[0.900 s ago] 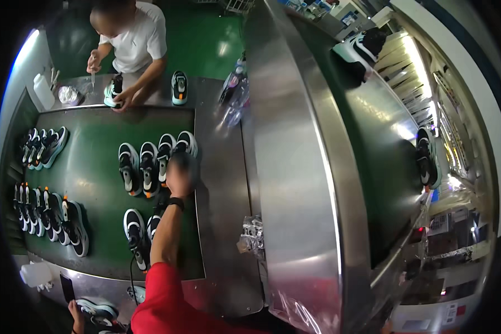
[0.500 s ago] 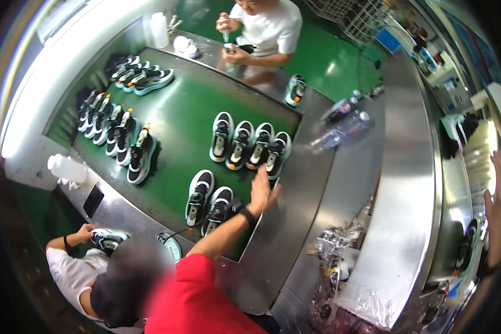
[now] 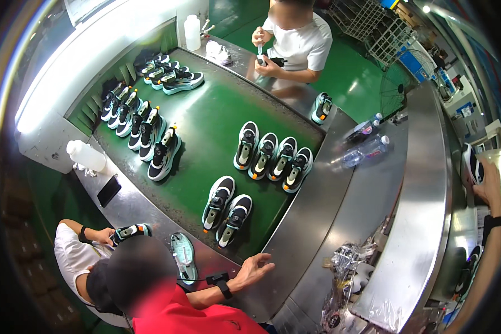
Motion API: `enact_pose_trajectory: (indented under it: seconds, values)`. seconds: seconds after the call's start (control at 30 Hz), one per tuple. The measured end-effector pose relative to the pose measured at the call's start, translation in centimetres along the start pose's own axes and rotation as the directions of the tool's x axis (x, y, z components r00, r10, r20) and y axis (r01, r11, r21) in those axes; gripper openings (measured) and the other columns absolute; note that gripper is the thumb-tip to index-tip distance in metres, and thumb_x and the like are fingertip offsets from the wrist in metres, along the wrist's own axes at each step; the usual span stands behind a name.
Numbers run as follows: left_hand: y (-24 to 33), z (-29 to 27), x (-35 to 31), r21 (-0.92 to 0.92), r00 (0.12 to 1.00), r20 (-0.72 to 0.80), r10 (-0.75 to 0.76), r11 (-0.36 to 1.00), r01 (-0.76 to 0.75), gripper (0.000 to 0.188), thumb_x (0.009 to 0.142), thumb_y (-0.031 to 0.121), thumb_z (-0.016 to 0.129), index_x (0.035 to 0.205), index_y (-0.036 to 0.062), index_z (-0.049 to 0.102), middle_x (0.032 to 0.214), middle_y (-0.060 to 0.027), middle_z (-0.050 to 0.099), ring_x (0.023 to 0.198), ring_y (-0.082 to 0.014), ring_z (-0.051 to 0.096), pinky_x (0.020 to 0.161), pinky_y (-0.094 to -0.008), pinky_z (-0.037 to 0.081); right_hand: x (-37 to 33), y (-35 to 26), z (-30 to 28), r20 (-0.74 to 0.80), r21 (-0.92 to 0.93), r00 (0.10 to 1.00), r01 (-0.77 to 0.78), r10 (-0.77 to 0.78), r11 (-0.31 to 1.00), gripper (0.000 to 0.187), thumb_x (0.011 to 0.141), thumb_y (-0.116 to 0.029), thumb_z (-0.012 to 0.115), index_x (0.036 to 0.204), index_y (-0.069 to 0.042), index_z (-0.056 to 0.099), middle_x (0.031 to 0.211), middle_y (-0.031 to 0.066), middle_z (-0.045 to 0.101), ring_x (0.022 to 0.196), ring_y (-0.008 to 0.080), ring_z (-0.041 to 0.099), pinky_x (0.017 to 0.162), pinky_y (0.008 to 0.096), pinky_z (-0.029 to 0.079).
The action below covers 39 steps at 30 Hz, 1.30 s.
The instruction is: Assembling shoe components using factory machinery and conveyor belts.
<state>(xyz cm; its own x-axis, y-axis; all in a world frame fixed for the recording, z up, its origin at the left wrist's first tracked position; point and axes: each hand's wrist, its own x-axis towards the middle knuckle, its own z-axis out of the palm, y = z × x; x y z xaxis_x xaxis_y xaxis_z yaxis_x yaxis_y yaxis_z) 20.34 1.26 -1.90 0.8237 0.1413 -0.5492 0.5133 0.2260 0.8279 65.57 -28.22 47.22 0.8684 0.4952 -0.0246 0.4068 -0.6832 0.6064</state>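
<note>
My left hand [image 3: 254,271], below a red sleeve, hovers over the metal edge of the bench with its fingers loosely apart and nothing in them. A black strap and small device [image 3: 221,283] sit on that wrist. Nearest to it on the green surface is a black-and-white sneaker [image 3: 235,221], one of a pair. At the right rim my right hand [image 3: 490,185] grips a black-and-white sneaker [image 3: 472,163], its fingers partly hidden by the shoe. More sneakers [image 3: 270,156] stand in a slanted row farther back on the green surface.
Sneakers line the far left of the green surface [image 3: 206,145]. A co-worker in white [image 3: 303,47] works across the bench; another [image 3: 78,250] sits at left with a shoe. Plastic bottles [image 3: 366,151] lie right, near crumpled clear wrap [image 3: 345,273]. A pale sole [image 3: 184,258] lies close by.
My left hand has drawn back from the row of sneakers to the bench's near edge. My right hand, free before, now holds a sneaker. The whole view has shifted.
</note>
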Motion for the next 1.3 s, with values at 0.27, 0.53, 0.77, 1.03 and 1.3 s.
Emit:
enact_pose_trajectory:
  seconds: [0.27, 0.53, 0.77, 1.03, 1.3]
  values:
    - [-0.5, 5.1, -5.9, 0.008, 0.86, 0.49, 0.138, 0.987, -0.163, 0.049, 0.09, 0.031, 0.067, 0.122, -0.0052, 0.057, 0.108, -0.0165, 0.068, 0.1, -0.0208, 0.065, 0.084, -0.0336, 0.052, -10.9, -1.4, 0.7, -0.332, 0.143, 0.917, -0.182, 0.221, 0.973, 0.075, 0.061, -0.004, 0.063, 0.134, -0.008, 0.046, 0.102, 0.0228, 0.054, 0.097, 0.0442, 0.054, 0.086, 0.0486, 0.044]
    - [7.4, 9.8, -16.1, -0.081, 0.19, 0.979, 0.074, 0.996, 0.029, 0.065, 0.093, 0.024, 0.066, 0.144, -0.0008, 0.035, 0.144, -0.0118, 0.045, 0.133, -0.0228, 0.044, 0.111, -0.037, 0.035, -40.0, -10.0, -10.9, -0.526, 0.585, 0.589, -0.273, 0.614, 0.764, 0.072, 0.069, -0.001, 0.076, 0.135, 0.005, 0.047, 0.126, 0.0158, 0.059, 0.114, 0.0233, 0.056, 0.102, 0.0344, 0.041]
    - [13.8, 19.7, -26.6, -0.544, -0.154, 0.823, 0.547, 0.837, 0.066, 0.105, 0.08, 0.036, 0.078, 0.153, 0.0021, 0.011, 0.156, -0.0178, 0.023, 0.144, -0.0286, 0.025, 0.117, -0.0411, 0.019, -63.2, -30.9, -14.6, -0.219, 0.903, 0.382, -0.269, 0.898, 0.335, 0.089, 0.064, -0.039, 0.088, 0.129, 0.008, 0.05, 0.108, 0.0156, 0.065, 0.094, 0.0206, 0.065, 0.081, 0.0332, 0.051]
    - [1.3, 22.7, -45.6, 0.217, -0.301, 0.942, -0.149, 0.954, 0.205, 0.058, 0.087, 0.017, 0.066, 0.136, -0.0019, 0.041, 0.124, -0.0161, 0.059, 0.11, -0.026, 0.061, 0.095, -0.0371, 0.049, -83.3, -47.2, -13.4, 0.354, 0.935, -0.175, 0.099, 0.919, -0.342, 0.075, 0.074, -0.015, 0.079, 0.139, -0.004, 0.043, 0.109, 0.0082, 0.065, 0.091, 0.0118, 0.061, 0.08, 0.0257, 0.048]
    - [-15.3, 24.1, -63.1, 0.157, -0.613, 0.614, -0.497, 0.838, -0.522, 0.069, 0.096, 0.03, 0.06, 0.146, -0.0047, 0.029, 0.14, -0.0151, 0.047, 0.126, -0.0196, 0.046, 0.103, -0.0332, 0.039, -99.4, -64.4, -13.6, 0.159, 0.902, -0.894, -0.041, 0.419, -0.429, 0.061, 0.066, -0.006, 0.076, 0.123, -0.001, 0.055, 0.109, 0.0072, 0.061, 0.097, 0.016, 0.058, 0.088, 0.0286, 0.047]
